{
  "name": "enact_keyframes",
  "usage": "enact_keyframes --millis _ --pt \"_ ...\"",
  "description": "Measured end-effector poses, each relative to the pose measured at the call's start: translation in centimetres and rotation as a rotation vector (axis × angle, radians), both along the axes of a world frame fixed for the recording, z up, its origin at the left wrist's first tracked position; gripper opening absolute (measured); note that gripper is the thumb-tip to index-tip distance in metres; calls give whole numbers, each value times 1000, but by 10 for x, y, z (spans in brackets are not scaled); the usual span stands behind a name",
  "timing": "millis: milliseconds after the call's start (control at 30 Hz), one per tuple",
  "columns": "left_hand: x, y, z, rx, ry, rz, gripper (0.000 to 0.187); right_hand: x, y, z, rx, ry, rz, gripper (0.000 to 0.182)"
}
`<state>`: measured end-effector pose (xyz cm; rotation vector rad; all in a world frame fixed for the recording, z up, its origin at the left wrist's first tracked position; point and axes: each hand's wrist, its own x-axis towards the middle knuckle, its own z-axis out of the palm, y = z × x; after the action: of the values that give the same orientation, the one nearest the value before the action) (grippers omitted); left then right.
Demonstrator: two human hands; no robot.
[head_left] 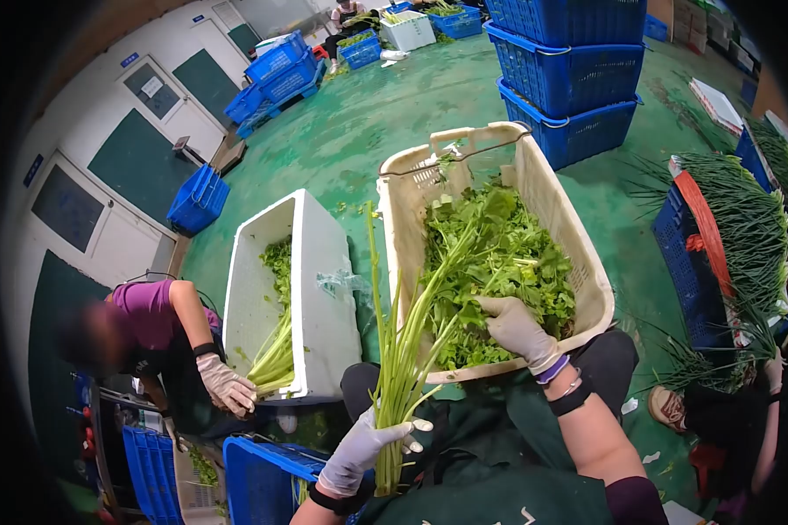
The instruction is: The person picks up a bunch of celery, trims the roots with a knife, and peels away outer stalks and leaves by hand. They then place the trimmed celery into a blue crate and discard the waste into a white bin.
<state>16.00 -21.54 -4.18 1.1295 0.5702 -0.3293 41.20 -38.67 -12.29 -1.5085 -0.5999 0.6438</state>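
My left hand [363, 448], in a pale glove, is wrapped round the lower stalks of a bunch of celery [403, 367]. The bunch leans up and to the right, its leafy tops over a cream plastic crate [594, 289] between my knees. Loose green celery leaves [534, 241] fill much of that crate. My right hand [521, 332], gloved too, is closed with thumb and forefinger at the celery leaves near the crate's front. Its fingertips are partly hidden, and where the bunch ends and the loose leaves begin is hard to make out.
A white foam box [328, 289] with celery stands at left, where a co-worker's gloved hand [226, 385] holds stalks. Blue crates [573, 79] are stacked behind. Green onions [735, 227] fill a crate at right, near another person. A blue crate [263, 481] stands beside my left arm.
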Motion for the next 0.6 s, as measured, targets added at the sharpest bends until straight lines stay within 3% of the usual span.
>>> enact_keyframes --millis 33,67,167,200,233,300,433,500,567,600 --pt "2 0 0 11 6 0 51 -3 5 0 53 -240 -175 40" --pt "3 -1 0 22 13 -1 50 2 2 3 -33 14 -184 41" --pt "4 -5 5 41 16 -14 50 8 -1 15 -59 -138 -54 44" --pt "4 -8 5 39 23 -16 50 12 -7 27 -63 267 84 60" --pt "4 -9 6 49 19 1 50 15 -10 44 48 506 156 67" --pt "5 -9 7 57 10 21 50 23 -21 62 70 705 268 57" --pt "4 -12 4 209 34 -60 49 30 -24 55 -40 746 284 48" --pt "4 -14 3 243 41 -65 49 37 -20 41 -153 675 297 33" --pt "4 -12 1 299 40 -65 46 37 -18 40 -300 527 353 30" --pt "3 -11 -1 298 42 -65 46 33 -17 38 -461 4 233 31"
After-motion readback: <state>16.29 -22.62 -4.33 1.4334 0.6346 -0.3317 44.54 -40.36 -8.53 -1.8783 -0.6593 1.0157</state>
